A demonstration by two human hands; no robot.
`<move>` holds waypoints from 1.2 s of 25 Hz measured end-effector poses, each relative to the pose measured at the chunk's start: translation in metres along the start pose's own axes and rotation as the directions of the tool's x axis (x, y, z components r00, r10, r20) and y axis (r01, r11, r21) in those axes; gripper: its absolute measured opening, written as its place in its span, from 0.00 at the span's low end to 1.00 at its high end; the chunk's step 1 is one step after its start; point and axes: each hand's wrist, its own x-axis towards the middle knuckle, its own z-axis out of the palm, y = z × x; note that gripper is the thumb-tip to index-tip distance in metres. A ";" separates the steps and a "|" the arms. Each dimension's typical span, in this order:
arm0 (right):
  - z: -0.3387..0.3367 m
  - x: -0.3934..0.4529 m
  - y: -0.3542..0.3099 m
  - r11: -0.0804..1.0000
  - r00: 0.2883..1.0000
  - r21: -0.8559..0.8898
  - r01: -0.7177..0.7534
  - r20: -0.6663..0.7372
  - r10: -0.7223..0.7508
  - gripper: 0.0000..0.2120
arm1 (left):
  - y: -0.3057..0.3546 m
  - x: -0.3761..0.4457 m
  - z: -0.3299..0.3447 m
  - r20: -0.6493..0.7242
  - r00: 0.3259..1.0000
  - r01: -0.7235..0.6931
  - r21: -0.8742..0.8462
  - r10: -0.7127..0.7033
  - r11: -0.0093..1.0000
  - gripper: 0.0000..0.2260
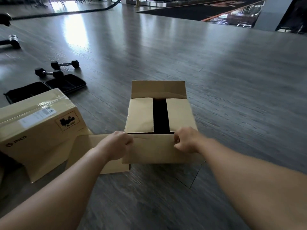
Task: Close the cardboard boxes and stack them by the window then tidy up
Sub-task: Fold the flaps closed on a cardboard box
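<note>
I see a wide grey wood-plank floor (182, 52) filling most of my view, glossy enough to throw back daylight in a bright patch at the upper left. Two black hex dumbbells (56, 68) lie on it at the left, close together, and just in front of them sits an opened black zip case (48, 88). Further left another dumbbell (11, 41) is partly cut off by the frame edge. A thick black battle rope (66, 13) runs across the far floor. At the top right I make out a dark floor mat (199, 9) edged in orange.
</note>
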 end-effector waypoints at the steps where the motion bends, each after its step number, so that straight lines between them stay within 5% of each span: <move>1: 0.009 -0.001 -0.005 0.999 0.999 0.021 0.032 -0.033 -0.031 0.12 | 0.008 0.004 0.005 0.000 1.000 -0.020 0.052 0.020 0.998 0.12; 5: 0.032 0.012 -0.032 0.999 0.992 -0.005 0.045 -0.119 -0.046 0.20 | 0.040 0.026 0.031 0.053 0.998 0.022 0.210 -0.034 0.977 0.20; 10: 0.045 0.034 -0.051 0.985 0.972 0.055 -0.161 -0.166 0.168 0.19 | 0.060 0.046 0.056 0.032 0.985 0.158 0.220 -0.169 0.963 0.20; 14: 0.052 0.031 -0.042 0.983 0.930 0.140 -0.121 -0.330 0.161 0.28 | 0.070 0.047 0.057 -0.035 0.994 0.111 0.320 -0.105 0.941 0.29; 19: 0.045 0.025 -0.045 0.983 0.850 0.181 -0.043 -0.510 0.131 0.35 | 0.075 0.040 0.040 -0.249 0.968 0.101 0.478 0.024 0.872 0.24; 23: 0.034 0.021 -0.036 0.980 0.924 0.174 0.095 -0.382 -0.022 0.32 | 0.069 0.031 0.023 -0.413 0.902 0.145 0.557 0.121 0.818 0.23; 26: 0.036 0.020 -0.039 0.977 0.943 0.073 0.199 -0.286 -0.171 0.14 | 0.064 0.024 0.015 -0.478 0.873 0.248 0.607 0.098 0.755 0.26; 30: 0.040 0.029 -0.059 0.996 0.989 -0.034 0.081 -0.125 -0.084 0.19 | 0.058 0.018 0.004 -0.476 0.876 0.411 0.646 -0.081 0.643 0.26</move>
